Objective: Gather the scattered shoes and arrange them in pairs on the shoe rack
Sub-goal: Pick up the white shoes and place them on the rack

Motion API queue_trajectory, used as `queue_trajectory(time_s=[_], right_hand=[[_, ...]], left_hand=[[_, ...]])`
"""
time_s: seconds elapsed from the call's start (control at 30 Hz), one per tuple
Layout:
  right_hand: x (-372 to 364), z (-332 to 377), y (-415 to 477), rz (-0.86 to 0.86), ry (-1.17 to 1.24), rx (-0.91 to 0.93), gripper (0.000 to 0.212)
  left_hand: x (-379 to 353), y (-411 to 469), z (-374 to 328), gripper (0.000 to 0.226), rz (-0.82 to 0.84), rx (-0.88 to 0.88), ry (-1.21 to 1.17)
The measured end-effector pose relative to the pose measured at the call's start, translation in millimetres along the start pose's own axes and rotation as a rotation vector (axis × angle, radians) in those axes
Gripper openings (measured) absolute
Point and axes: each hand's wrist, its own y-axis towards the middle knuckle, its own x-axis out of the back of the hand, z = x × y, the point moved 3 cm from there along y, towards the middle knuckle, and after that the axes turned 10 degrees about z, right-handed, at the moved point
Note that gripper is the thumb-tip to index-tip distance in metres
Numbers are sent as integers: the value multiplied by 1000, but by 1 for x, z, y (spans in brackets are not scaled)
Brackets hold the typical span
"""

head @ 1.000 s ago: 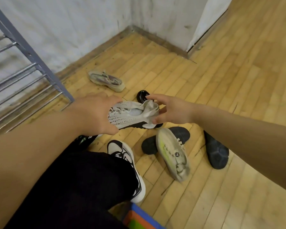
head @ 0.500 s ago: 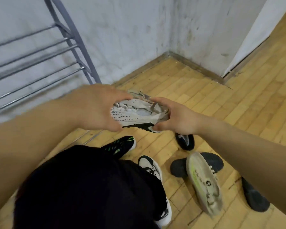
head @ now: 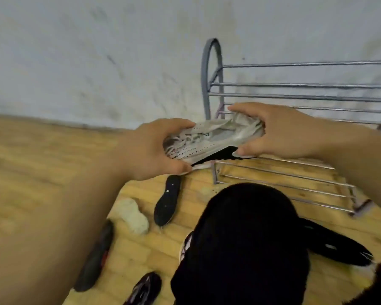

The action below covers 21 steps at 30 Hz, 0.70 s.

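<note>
Both ends of the pale sneaker (head: 213, 140) are covered by the left hand (head: 150, 150) and the right hand (head: 284, 130), so toe and heel cannot be told apart. The shoe rack (head: 295, 85) is cut off by the right edge, and the black-clad knee (head: 246, 238) hides most of a white-and-black shoe (head: 184, 245) and one end of a black shoe (head: 339, 245). Blur leaves the pale floor shoe (head: 133, 215) featureless; a dark shoe (head: 144, 289) is cropped at the bottom edge.
</note>
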Motion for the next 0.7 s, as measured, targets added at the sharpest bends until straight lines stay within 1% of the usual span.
queue_trajectory(time_s=[0.1,0.17,0.27,0.33,0.4,0.47,0.53,0.6,0.7], right_hand=[[-54,70,67,215,-125,120,101],[-92,104,95,321,-167,170,105],[-153,147,133,406,-200,232,110],[-184,158,146,389,-206,241,108],[-207,157,152,346,-205,254,102],[-221,153,159,287,-219,252,98],[-224,149,169,197,-250,216,95],[-221,144,179,105,-229,131,90],[-214,124,191,15,-93,-77,87]], left_hand=[[-10,-70,79,89,-59,152,-132],[-22,-107,117,89,-62,245,-196],[-39,-159,170,92,-76,367,-208],[-52,-177,193,94,-73,418,-180],[-65,-180,209,94,-91,421,-124],[-80,-174,228,93,-139,436,-77],[-95,-165,245,90,-219,494,-127],[-110,-157,258,86,-283,552,-189],[-135,-143,270,80,-298,631,-288]])
